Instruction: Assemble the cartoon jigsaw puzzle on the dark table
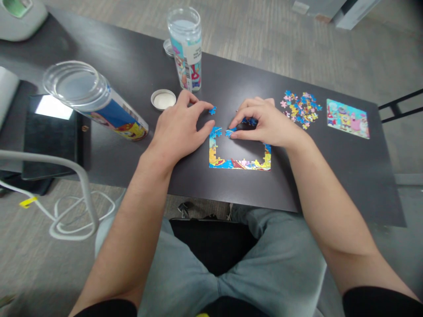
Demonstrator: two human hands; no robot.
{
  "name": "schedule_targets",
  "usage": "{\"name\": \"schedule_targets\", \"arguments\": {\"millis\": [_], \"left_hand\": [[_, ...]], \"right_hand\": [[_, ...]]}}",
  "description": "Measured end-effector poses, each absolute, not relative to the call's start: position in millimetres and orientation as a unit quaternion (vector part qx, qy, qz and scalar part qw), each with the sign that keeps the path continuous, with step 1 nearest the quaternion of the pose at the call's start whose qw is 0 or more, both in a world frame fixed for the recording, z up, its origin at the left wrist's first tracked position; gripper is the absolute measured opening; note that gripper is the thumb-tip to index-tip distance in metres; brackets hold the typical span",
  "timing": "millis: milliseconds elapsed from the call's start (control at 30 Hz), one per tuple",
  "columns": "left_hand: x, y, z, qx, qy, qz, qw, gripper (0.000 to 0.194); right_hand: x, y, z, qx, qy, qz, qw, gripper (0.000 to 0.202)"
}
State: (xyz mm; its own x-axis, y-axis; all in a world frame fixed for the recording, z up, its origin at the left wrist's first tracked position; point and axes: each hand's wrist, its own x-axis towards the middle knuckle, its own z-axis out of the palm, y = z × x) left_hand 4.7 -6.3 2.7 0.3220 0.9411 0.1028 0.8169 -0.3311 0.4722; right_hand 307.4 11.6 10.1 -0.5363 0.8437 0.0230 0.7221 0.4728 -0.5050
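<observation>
Puzzle piece [229,132] between right-hand fingers [238,127]

Puzzle frame [239,164] on table [330,176], centre, near edge. Left hand [180,127] at frame's 10 o'clock, right hand [264,121] over its 1 o'clock corner. Loose piece [212,110] at 11 o'clock. Upright tube [187,48] at 11, behind. Lid [163,99] at 10. Tipped tube [95,103] at 9. Piece pile [300,108] at 2; reference picture [347,118] right of pile.

an office-like room: grey carpet tiles [280,39], a dark desk [330,176] and a white chair armrest [49,160].
</observation>
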Motion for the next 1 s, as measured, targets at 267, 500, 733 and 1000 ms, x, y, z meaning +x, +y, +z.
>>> {"name": "schedule_targets", "arguments": {"millis": [267,500,733,1000], "left_hand": [[2.6,-4.9,-1.9,0.8,0.545,0.193,0.164,0.042],[1.0,-4.8,-4.4,0.805,0.531,0.207,0.166,0.043],[0.8,-4.7,-3.8,0.802,0.529,0.215,0.177,0.043],[1.5,-4.8,-2.5,0.796,0.535,0.211,0.188,0.044]], "right_hand": [[298.6,9.8,0.7,-0.465,-0.836,0.227,0.182,0.019],[294.6,10.9,-5.1,-0.464,-0.823,0.248,0.212,0.022],[295.3,11.9,-4.9,-0.468,-0.815,0.265,0.218,0.033],[293.8,11.2,-6.0,-0.469,-0.815,0.26,0.218,0.027]]}}
